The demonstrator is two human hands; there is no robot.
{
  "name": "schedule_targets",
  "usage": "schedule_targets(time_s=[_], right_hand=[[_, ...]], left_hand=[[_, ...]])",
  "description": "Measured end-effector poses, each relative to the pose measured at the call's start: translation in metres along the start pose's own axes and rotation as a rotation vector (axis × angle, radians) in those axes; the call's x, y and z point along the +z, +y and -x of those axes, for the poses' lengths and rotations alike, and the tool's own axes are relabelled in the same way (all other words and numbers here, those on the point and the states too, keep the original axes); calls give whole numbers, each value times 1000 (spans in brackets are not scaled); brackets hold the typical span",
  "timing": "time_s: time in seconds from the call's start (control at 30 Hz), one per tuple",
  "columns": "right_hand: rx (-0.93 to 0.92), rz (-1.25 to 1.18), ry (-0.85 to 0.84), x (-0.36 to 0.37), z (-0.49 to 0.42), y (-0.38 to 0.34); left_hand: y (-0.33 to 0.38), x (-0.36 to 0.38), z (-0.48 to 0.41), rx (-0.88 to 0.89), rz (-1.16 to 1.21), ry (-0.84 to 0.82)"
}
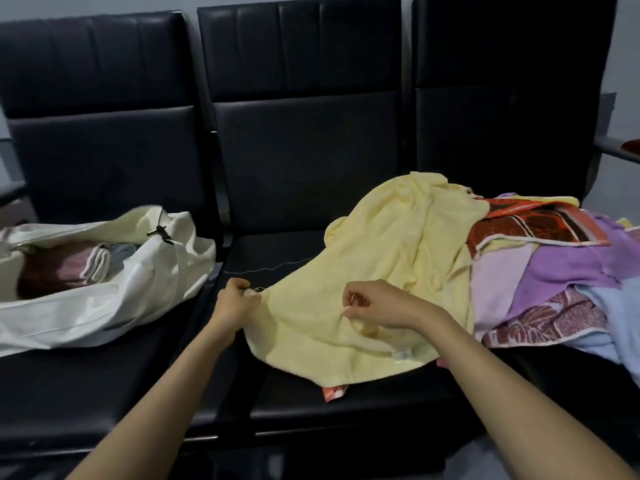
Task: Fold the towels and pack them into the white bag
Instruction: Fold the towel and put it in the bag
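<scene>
Pinching with 2 hands here: the left hand (235, 303) has its fingers curled round the near-left corner of the towel (388, 258), and the right hand (375, 306) nips a fold of it just to the right, thumb against finger. The yellow towel lies crumpled on the middle seat (311, 403), running away from the hands, up and to the right. Its far end is draped over the pile (554, 271) of unfolded ones. It probably needs spreading flat before any fold. The bag (114, 306) sits open on the left hand's side, with folded towels inside.
</scene>
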State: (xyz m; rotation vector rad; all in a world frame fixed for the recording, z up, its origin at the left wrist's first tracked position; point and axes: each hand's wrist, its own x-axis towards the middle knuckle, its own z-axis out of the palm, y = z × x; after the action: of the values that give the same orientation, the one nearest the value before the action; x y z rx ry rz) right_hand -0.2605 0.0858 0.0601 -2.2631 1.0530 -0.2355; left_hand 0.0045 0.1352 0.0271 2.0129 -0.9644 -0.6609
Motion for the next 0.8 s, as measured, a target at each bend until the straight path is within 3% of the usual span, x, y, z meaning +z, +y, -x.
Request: schedule_targets(time_s=[0.1, 0.17, 0.27, 0.33, 0.47, 0.6, 0.7, 0.8], right_hand=[[120, 257, 61, -3, -3, 16], [168, 298, 59, -2, -3, 24], [170, 300, 5, -1, 0, 31], [129, 299, -2, 0, 3, 34], [-2, 237, 89, 1, 7, 34], [-34, 252, -27, 4, 12, 31], [33, 270, -117, 4, 14, 33], [50, 326, -93, 8, 12, 37]], left_hand=[[-3, 2, 10, 193, -256, -98], [0, 5, 20, 340, -351, -260], [3, 11, 33, 313, -528, -603], [-1, 14, 35, 311, -676, -687], [-7, 13, 37, 373, -585, -670], [-2, 17, 41, 447, -572, -528], [9, 12, 43, 413, -322, -320], [17, 2, 43, 369, -37, -166]])
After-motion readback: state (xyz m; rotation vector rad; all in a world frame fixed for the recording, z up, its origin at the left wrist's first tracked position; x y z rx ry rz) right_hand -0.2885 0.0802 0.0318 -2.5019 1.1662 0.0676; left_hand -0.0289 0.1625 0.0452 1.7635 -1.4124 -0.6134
